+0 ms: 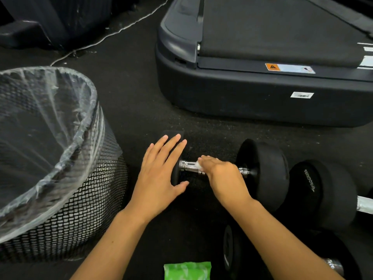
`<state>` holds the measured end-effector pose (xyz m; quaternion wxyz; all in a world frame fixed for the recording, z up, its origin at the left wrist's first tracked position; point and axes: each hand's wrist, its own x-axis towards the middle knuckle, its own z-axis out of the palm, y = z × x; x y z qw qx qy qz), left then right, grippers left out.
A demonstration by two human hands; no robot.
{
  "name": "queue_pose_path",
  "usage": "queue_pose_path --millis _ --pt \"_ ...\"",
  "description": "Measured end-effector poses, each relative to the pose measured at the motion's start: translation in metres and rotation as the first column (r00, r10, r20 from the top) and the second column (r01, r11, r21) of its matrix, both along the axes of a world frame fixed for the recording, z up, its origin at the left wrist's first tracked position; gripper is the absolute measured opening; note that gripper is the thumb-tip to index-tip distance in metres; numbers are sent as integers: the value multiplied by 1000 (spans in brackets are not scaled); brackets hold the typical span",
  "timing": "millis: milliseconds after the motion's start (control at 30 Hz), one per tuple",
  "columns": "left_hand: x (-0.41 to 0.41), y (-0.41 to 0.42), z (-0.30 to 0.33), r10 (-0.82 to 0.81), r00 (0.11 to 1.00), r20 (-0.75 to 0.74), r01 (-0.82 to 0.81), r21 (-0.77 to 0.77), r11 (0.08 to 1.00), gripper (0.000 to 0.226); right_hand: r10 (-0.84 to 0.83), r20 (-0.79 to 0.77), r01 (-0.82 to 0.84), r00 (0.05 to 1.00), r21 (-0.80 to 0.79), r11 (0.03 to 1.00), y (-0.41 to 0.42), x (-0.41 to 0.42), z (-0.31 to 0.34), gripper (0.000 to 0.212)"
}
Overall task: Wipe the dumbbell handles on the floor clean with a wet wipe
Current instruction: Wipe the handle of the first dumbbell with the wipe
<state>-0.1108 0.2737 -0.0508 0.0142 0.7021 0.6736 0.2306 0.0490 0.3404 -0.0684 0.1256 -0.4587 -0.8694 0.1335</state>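
A black dumbbell point(264, 170) with a chrome handle point(187, 166) lies on the dark floor in the middle of the view. My left hand point(159, 174) rests flat, fingers spread, on its left weight head and hides most of it. My right hand point(220, 174) is closed over the handle, pressing a small white wet wipe point(198, 165) against the chrome; only a corner of the wipe shows. A second dumbbell point(323, 190) lies just to the right, and a third point(282, 259) at the bottom right.
A black mesh waste bin point(66, 199) lined with clear plastic stands at the left. The dark base of a treadmill point(252, 93) fills the far right. A green wet wipe pack point(187, 270) lies at the bottom edge. A white cable point(113, 34) runs across the floor behind.
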Motion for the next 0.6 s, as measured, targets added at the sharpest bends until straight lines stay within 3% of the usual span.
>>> queue_pose_path --millis 100,200,333,500,600 --pt "-1 0 -1 -1 1000 -2 1 7 1000 97 12 -41 -10 999 45 999 -5 -10 2 35" --pt "-1 0 0 -4 1000 3 4 7 1000 97 38 -28 -34 999 144 989 -12 -1 -5 46" --pt "-1 1 1 -5 1000 -4 5 13 1000 96 -59 -29 60 998 21 998 0 -6 7 23" --pt "-1 1 1 -11 1000 10 11 4 1000 96 40 -47 -37 998 45 998 -9 1 2 39" --pt "-1 1 0 -12 1000 5 12 12 1000 97 -47 5 47 999 6 999 2 3 13 22"
